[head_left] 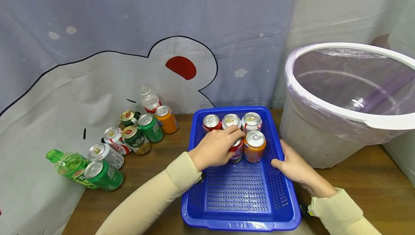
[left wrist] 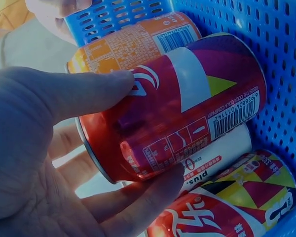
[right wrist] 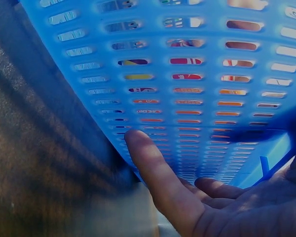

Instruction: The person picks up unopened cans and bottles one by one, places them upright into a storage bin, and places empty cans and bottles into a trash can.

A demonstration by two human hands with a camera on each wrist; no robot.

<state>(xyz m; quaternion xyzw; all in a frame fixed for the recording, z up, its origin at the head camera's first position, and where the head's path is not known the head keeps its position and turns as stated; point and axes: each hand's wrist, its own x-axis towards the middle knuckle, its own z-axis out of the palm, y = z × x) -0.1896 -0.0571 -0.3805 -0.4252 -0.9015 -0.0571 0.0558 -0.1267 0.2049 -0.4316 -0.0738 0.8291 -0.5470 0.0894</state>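
My left hand [head_left: 212, 148] holds a red and purple soda can [left wrist: 192, 98] inside the blue plastic basket [head_left: 240, 224], its thumb on one side and fingers round the other. An orange soda can [head_left: 254, 150] stands just right of it. Behind them, along the basket's far wall, are a red can [head_left: 211, 121] and two white-topped cans, the middle one [head_left: 231, 120] partly hidden by my fingers. My right hand [head_left: 296, 168] grips the basket's right rim, thumb over the inner side and fingers outside against the slotted wall [right wrist: 187, 94].
Several cans stand to the left, among them a green can [head_left: 105, 177] and an orange one [head_left: 166, 120]. A green bottle [head_left: 71, 166] leans at the far left; a clear bottle [head_left: 150, 102] stands behind. A white bin [head_left: 301, 138] with a plastic liner is at the right.
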